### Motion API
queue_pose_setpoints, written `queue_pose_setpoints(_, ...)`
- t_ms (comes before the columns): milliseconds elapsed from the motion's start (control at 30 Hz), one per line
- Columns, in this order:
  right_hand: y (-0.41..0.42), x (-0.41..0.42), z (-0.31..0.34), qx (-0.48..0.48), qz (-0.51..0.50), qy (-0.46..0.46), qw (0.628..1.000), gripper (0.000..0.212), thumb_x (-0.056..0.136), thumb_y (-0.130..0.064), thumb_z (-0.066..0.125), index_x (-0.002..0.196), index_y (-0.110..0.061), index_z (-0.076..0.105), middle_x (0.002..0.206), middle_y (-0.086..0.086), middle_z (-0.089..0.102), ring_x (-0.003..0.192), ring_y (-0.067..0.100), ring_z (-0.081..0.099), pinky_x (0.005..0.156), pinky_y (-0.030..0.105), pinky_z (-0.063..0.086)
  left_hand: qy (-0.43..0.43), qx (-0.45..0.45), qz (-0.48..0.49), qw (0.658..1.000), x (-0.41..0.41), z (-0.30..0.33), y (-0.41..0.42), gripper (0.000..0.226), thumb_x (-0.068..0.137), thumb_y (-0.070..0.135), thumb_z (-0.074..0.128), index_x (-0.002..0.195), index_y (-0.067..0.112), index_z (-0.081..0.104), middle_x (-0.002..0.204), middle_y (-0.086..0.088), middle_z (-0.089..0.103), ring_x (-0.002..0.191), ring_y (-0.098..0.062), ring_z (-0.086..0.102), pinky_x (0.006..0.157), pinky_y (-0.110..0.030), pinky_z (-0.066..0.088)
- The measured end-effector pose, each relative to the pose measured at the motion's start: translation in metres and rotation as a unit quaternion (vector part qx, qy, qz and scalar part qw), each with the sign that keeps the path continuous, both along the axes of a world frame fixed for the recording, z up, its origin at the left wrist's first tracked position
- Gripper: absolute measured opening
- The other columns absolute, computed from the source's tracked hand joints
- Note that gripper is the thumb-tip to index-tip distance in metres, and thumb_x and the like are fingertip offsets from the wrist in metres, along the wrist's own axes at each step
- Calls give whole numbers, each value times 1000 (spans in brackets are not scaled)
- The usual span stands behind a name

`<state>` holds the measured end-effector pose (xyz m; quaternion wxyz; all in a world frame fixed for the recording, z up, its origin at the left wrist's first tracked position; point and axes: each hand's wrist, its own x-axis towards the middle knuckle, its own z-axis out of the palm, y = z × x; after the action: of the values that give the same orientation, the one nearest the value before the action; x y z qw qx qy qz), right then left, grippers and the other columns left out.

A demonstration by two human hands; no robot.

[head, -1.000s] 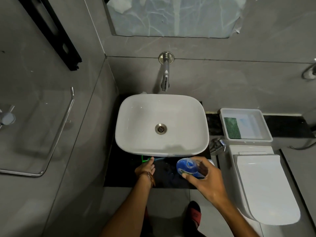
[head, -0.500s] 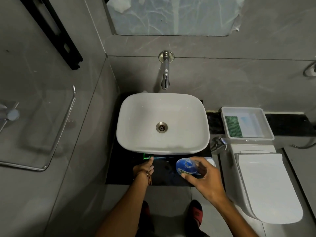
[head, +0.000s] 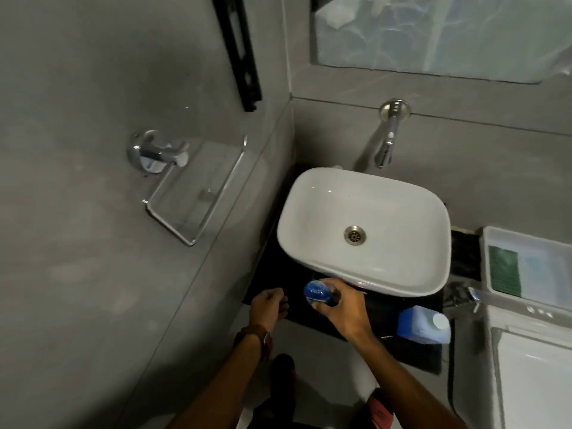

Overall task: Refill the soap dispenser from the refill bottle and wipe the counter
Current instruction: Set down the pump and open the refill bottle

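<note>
white tray (head: 526, 243) cut off by right edge.

Dim bathroom, soft motion blur, glare on white basin (head: 365, 212), wide-angle bending at edges

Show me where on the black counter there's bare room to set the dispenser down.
Free: the front counter strip between the right hand holding the blue dispenser and the refill bottle. A smaller patch lies at the counter's left end, by the left hand. Crowded: under the basin overhang and the right corner around the bottle.

bare forearms, brown wristband (head: 259, 335) on left wrist, red-strapped sandal (head: 379, 408)
</note>
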<state>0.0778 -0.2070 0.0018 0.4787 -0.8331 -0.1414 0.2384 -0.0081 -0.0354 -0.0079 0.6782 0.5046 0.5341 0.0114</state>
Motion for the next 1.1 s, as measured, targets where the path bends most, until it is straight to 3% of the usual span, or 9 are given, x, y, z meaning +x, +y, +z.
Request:
queue_pose_setpoints(167,41,2,-34,-30,52,-7,998,38,72,-22,90,105,-30,72,93,-13,76,86,-3,71,78,17,54,4,23,3,1000,-20,2,13,11,97,10,55,103,6,63,81,-7,66,70,-16,62,61,-24,55)
queue_pose_setpoints(333,63,-2,-54,-37,48,-1,998,44,71,-9,91,110,-16,72,100,-3,76,91,11,71,75,4,46,8,35,10,999,-34,0,13,15,97,9,54,109,7,62,86,-7,67,72,-17,63,62,-22,56)
queue_pose_setpoints(600,67,-4,-60,-27,52,-30,998,46,69,-12,91,109,-19,70,103,-3,76,94,13,71,87,35,59,4,38,16,999,-36,-7,11,13,97,9,54,107,8,63,91,-7,66,78,-19,63,69,-27,56)
queue_pose_setpoints(867,43,-4,-45,-53,74,-40,995,62,69,-14,88,127,-18,67,121,2,73,112,15,68,101,33,55,-22,52,-1,998,-23,-16,7,12,93,7,60,101,14,64,95,-12,68,79,-22,65,68,-31,54)
queue_pose_setpoints(1000,13,-2,-34,-59,59,-44,996,60,74,-13,87,130,-19,67,121,-1,72,107,10,66,98,26,54,-14,95,-38,995,-17,-29,0,34,86,8,70,117,14,60,107,-11,67,94,-24,65,88,-43,56)
queue_pose_setpoints(1100,-5,-3,-31,-57,50,-46,996,54,81,-16,84,132,-21,67,126,-4,71,104,4,65,96,20,53,-4,145,-71,987,-10,-23,-9,53,79,13,79,127,18,57,117,-3,62,107,-21,60,97,-39,50)
